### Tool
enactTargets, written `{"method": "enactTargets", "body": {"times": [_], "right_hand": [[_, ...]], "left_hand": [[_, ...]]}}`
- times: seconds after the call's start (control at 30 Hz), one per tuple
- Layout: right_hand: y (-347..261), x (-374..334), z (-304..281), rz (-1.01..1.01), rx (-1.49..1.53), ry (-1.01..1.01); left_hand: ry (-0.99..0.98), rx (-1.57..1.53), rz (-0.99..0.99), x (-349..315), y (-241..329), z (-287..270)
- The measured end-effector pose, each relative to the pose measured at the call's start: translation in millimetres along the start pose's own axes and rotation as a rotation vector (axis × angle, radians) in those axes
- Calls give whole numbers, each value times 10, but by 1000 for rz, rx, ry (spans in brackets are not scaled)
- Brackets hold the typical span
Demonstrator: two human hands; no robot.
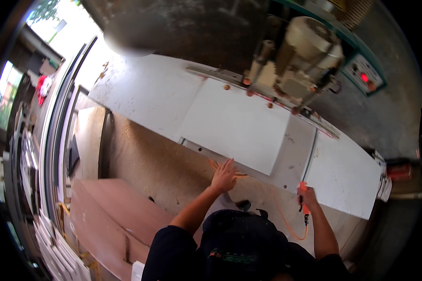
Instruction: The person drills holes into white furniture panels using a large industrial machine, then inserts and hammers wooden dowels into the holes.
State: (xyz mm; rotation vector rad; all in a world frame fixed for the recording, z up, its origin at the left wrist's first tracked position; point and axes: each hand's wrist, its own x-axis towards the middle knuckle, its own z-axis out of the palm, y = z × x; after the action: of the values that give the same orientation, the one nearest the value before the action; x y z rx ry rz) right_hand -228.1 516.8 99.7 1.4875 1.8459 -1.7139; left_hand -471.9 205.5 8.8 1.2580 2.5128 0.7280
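Observation:
A white panel [237, 122] lies on the long pale worktable [145, 89], its far edge along a metal fence [215, 72]. Near that edge are two round spots with brown dust, one being this spot [270, 105]. My left hand [224, 176] is open, fingers stretched at the panel's near edge; whether they touch it I cannot tell. My right hand [308, 194] is closed round an orange air blow gun [303, 186], its nozzle pointing away from me over the table. From its grip hangs an orange hose [295, 234].
Behind the fence stands a drilling machine with a cream motor [309, 40]. A control box [363, 75] with a lit red button is at its right. Brown boards [112, 220] lie at lower left, near stacked white strips [61, 253]. Sawdust covers the floor [140, 164].

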Motion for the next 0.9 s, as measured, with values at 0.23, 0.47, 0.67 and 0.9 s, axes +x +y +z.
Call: {"method": "enactTargets", "body": {"times": [0.23, 0.47, 0.67, 0.9], "right_hand": [[-950, 817, 1074, -99, -101, -98], [-888, 1222, 945, 10, -42, -117], [-878, 1266, 1019, 42, -66, -456], [-952, 1026, 1321, -75, -105, -871]], "left_hand": [[-19, -270, -561, -1004, -305, 101], [-42, -441, -791, -624, -332, 155], [119, -986, -996, 38, -89, 518], [588, -1265, -1326, 173, -160, 632]]}}
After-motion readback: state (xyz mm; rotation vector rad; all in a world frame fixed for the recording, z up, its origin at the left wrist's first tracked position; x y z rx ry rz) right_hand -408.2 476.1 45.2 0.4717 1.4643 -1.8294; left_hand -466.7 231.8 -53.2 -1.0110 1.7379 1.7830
